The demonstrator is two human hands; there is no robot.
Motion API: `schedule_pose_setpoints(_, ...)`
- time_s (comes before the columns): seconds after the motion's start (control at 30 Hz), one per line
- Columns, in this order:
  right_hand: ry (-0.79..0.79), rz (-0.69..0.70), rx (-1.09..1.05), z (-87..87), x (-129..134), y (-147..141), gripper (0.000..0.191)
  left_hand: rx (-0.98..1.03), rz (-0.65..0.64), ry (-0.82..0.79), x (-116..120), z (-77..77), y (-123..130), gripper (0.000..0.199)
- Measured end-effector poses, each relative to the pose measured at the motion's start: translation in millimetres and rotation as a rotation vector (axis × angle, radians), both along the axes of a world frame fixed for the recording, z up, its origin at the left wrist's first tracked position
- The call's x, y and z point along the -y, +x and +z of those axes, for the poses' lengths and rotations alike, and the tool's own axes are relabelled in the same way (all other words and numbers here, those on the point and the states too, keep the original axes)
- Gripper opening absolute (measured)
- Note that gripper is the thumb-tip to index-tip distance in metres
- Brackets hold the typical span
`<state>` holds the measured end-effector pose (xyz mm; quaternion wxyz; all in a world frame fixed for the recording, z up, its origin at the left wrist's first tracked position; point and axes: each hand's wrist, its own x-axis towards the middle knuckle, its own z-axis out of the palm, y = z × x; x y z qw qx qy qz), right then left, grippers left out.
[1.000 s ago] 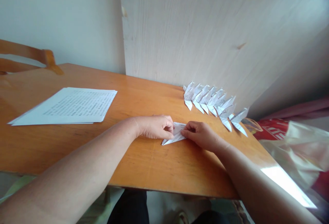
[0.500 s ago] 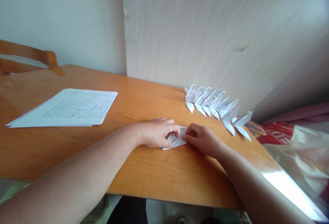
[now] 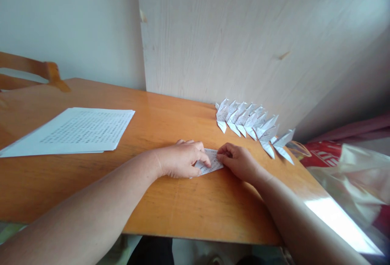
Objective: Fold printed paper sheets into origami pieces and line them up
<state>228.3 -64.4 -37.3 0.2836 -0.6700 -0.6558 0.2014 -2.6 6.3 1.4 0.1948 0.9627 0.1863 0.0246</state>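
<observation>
A small folded piece of printed paper (image 3: pixel 213 161) lies flat on the wooden table (image 3: pixel 183 212), near its front middle. My left hand (image 3: pixel 184 159) rests over the paper's left part, fingers apart, with thumb and index fingertip on it. At the paper's right end my right hand (image 3: pixel 236 159) has thumb and index finger pinched together on its edge; the other fingers are curled in. The paper's left end is hidden under my left hand.
A stack of printed sheets (image 3: pixel 88 129) lies at the left. Several folded paper pieces (image 3: pixel 243 119) stand in a row at the back right. A wooden chair (image 3: pixel 27 64) is beyond the far left edge; a red bag (image 3: pixel 324 153) sits off the right edge.
The view has shifted slightly, so the sheets and folded pieces appear further left. My left thumb and index finger have shifted a little on the paper. My right hand still pinches its right end.
</observation>
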Motion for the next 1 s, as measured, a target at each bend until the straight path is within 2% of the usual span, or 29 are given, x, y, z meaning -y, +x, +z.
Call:
schedule_pose_setpoints(0.13,0.081,-0.063,-0.050,-5.2,0.0,6.8,0.016,0.028,0.008,0.023,2.5,-0.6,0.9,0.030)
schedule_pose_setpoints(0.2,0.139,-0.050,-0.010,-6.6,0.4,9.5,0.016,0.034,0.009,0.036,3.6,0.1,1.3,0.027)
schedule_pose_setpoints(0.33,0.279,0.116,0.147,-6.4,1.8,9.6,0.032,0.042,0.013,0.074,5.1,0.5,1.8,0.025)
schedule_pose_setpoints(0.4,0.293,0.204,0.195,-5.0,2.6,8.0,0.037,0.055,0.005,0.110,5.0,-1.0,1.8,0.025)
schedule_pose_setpoints(0.5,0.277,0.244,0.241,-2.3,3.7,6.0,0.036,0.091,-0.022,0.174,4.2,-4.2,1.2,0.026)
schedule_pose_setpoints(0.6,0.284,0.193,0.235,-1.3,5.2,6.1,0.032,0.118,-0.043,0.224,3.0,-5.5,0.4,0.032)
schedule_pose_setpoints(0.8,0.130,-0.001,0.033,-0.1,10.7,9.5,0.031,0.162,0.001,0.235,1.9,-5.9,1.4,0.045)
schedule_pose_setpoints(1.0,-0.003,0.003,-0.151,8.4,15.7,10.3,0.029,0.185,0.023,0.300,5.5,-7.1,5.5,0.044)
